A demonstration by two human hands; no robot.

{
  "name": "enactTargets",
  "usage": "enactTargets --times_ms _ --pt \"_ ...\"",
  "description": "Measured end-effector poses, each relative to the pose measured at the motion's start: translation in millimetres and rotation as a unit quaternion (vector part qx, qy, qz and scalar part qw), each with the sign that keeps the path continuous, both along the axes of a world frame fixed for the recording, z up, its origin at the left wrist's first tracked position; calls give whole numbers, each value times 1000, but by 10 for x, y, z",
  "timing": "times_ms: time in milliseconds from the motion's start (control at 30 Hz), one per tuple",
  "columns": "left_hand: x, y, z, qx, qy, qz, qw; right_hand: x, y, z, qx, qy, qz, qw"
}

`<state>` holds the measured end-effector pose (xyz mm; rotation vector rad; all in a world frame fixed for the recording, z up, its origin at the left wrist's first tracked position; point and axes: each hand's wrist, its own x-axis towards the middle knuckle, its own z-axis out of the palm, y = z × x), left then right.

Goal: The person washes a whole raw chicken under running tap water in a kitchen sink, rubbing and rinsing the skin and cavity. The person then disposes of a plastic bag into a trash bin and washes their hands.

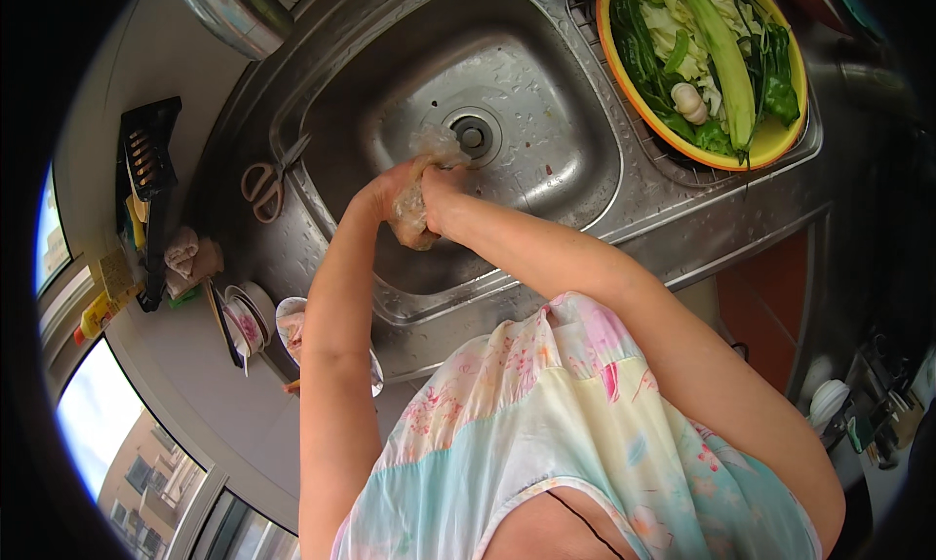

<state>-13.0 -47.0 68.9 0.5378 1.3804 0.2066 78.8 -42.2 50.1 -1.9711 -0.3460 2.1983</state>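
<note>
Over the steel sink basin point(556, 129), a crumpled clear plastic bag point(409, 205) is gripped between both hands, with something pale brown partly visible inside; what it is cannot be told. My left hand point(391, 191) has its fingers closed around the bag from the left. From the right, my right hand point(444, 187) grips the same bag, its fingers mostly hidden. The bag's loose upper end lies close to the drain strainer point(472, 132). Small dark and reddish scraps and water drops dot the basin floor.
Scissors point(272, 183) lie on the sink's left rim, below the faucet point(234, 12). A yellow basin of vegetables point(793, 132) stands on a wire rack at right. Stacked bowls point(248, 315) and a dish holding pink pieces point(292, 330) are at lower left.
</note>
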Motion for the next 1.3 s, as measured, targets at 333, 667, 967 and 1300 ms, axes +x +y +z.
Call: enactTargets --times_ms 333,667,967,1300 --pt "-196 264 181 152 44 -243 957 -108 140 226 -53 62 -95 992" --pt "-172 525 265 -63 -31 -84 994 -115 210 280 -89 79 -154 981" --pt "-240 690 234 15 17 -273 962 -75 326 419 -104 65 -151 981" --pt "-6 871 472 -42 29 -236 970 0 417 476 -115 69 -161 978"
